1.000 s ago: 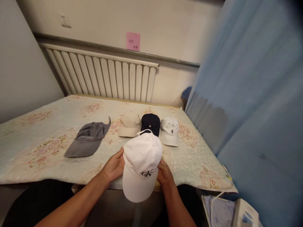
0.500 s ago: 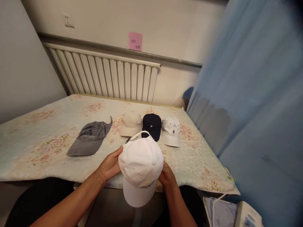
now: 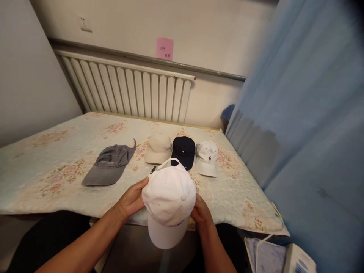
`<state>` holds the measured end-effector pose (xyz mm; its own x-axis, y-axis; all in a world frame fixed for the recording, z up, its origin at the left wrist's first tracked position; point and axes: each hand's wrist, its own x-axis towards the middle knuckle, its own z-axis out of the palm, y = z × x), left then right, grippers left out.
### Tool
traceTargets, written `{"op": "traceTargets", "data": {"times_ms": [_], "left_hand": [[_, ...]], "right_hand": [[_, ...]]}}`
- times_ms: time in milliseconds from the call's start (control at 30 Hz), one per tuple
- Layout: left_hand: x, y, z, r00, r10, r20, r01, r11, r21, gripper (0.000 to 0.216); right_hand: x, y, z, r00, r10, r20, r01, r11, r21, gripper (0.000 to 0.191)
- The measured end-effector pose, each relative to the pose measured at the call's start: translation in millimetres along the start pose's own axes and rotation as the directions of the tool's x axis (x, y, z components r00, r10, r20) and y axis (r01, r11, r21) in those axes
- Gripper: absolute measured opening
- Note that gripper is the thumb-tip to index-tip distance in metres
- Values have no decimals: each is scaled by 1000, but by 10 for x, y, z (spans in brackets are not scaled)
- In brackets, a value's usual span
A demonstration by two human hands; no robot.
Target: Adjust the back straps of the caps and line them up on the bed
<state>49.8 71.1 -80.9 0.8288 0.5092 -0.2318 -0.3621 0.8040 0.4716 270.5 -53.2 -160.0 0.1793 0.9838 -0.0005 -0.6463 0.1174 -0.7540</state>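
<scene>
Between my two hands is a white baseball cap (image 3: 169, 193), its brim pointing down toward me and its back strap at the far side. My left hand (image 3: 133, 198) grips its left side, thumb on the outside and the other fingers partly hidden. On the right side my right hand (image 3: 201, 210) holds it, most fingers behind the cap. Beyond it a beige cap (image 3: 158, 148), a navy cap (image 3: 183, 148) and an off-white cap (image 3: 206, 157) with a small dark emblem stand in a row on the bed. A grey cap (image 3: 109, 165) lies flatter to the left.
The caps rest on a bed with a floral quilted cover (image 3: 93, 136). A white radiator (image 3: 127, 89) and a pink note (image 3: 165, 48) are on the wall behind. A blue curtain (image 3: 307, 125) hangs at the right. A white box (image 3: 300, 259) and a cable are low at the right.
The white cap stays in both hands, almost unmoved. The background has shifted slightly to the right as the view turned a little.
</scene>
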Motion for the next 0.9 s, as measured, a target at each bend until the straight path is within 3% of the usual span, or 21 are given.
{"op": "traceTargets", "data": {"times_ms": [267, 500, 700, 900], "left_hand": [[27, -47, -155, 991, -62, 115, 68, 997, -46, 52], [-31, -145, -158, 991, -34, 129, 42, 997, -65, 58], [-78, -246, -168, 999, -6, 40, 7, 999, -44, 53], [-154, -303, -280, 999, -49, -16, 51, 985, 166, 45]], "right_hand": [[1, 13, -3, 999, 17, -31, -18, 1000, -22, 43], [9, 17, -20, 1000, 18, -6, -18, 1000, 17, 44], [19, 21, -48, 1000, 8, 11, -8, 999, 40, 44], [31, 49, -82, 1000, -17, -22, 18, 998, 58, 48]]}}
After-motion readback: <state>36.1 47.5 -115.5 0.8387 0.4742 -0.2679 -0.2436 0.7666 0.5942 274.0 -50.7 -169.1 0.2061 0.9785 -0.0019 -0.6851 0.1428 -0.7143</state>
